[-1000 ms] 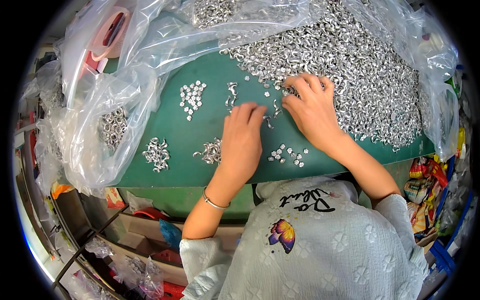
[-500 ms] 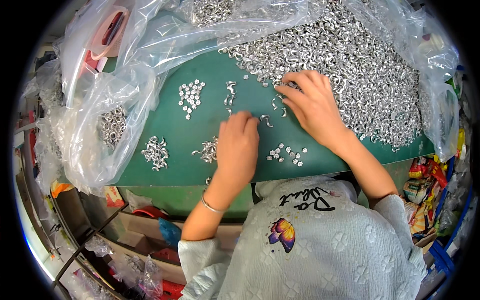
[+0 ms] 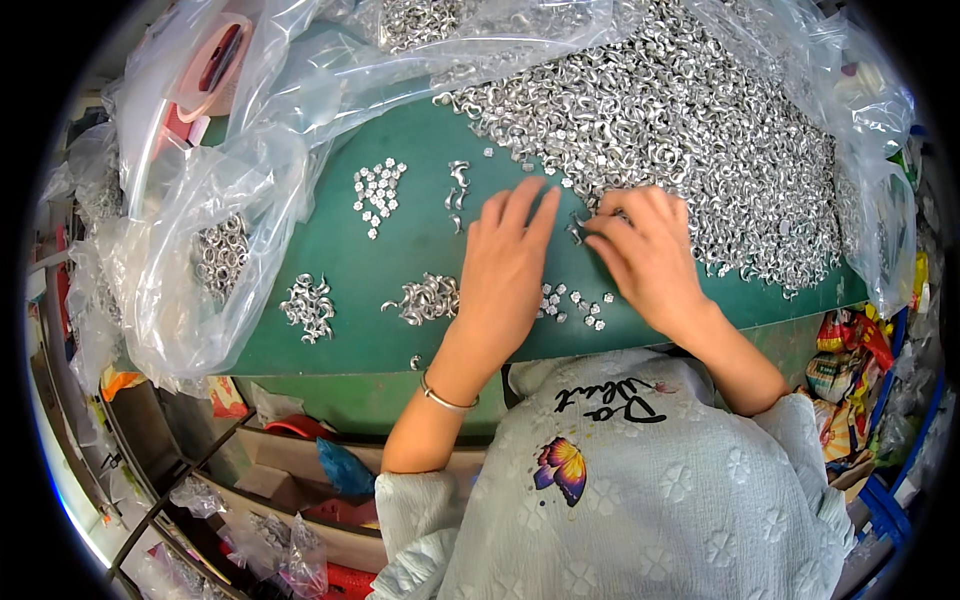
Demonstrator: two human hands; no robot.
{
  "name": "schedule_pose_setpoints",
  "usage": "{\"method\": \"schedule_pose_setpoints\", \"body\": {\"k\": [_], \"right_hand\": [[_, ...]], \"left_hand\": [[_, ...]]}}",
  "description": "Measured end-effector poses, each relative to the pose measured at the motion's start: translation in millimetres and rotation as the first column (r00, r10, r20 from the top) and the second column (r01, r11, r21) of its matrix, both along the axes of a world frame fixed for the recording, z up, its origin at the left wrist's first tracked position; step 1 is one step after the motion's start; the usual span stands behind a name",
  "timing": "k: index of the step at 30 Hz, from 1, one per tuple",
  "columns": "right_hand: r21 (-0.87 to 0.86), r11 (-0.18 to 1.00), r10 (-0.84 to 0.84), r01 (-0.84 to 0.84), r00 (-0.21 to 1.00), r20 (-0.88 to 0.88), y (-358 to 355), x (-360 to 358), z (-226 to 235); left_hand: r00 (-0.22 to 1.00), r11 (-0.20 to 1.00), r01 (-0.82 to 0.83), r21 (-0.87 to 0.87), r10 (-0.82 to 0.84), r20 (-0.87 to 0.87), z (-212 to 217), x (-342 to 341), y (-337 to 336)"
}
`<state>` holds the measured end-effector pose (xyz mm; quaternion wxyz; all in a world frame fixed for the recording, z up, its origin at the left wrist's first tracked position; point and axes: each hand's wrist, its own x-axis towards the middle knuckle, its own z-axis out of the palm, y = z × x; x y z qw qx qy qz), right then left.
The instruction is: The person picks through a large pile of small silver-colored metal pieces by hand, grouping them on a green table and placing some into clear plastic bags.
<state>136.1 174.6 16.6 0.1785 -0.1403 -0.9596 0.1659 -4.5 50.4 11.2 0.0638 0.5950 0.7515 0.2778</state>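
Note:
My left hand, wearing a bangle, reaches over the green tabletop with fingers stretched out; I see nothing in it. My right hand is bent at the lower edge of a large heap of small silvery metal parts. Its thumb and forefinger close around a small curved metal piece, partly hidden at the fingertips. Beside my left wrist lies a pile of curved metal pieces, its right side covered by the hand. Small flower-shaped metal pieces lie scattered between my hands.
Farther left are a group of flower-shaped pieces, a short column of curved pieces and another curved-piece pile. Clear plastic sheeting drapes the table's left side. A pink basket stands behind it.
My left hand has moved right and away from me, its fingers straightening and uncovering more of the curved-piece pile. My right hand has drawn nearer to me, beside the loose curved pieces.

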Motion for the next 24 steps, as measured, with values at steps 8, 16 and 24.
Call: {"method": "schedule_pose_setpoints", "body": {"k": [8,16,24], "right_hand": [[0.083,0.993,0.083,-0.083,0.997,0.010,-13,-6,-16],[-0.118,0.978,0.170,-0.171,0.985,-0.020,-14,-26,-12],[-0.149,0.952,0.269,-0.268,0.963,-0.018,-18,-30,-10]], "left_hand": [[0.977,0.999,0.005,-0.053,0.007,0.214,-7,9,-30],[0.936,0.957,-0.276,0.091,0.246,0.250,0,6,-54],[0.906,0.913,-0.405,0.052,0.392,0.162,7,12,-80]]}}
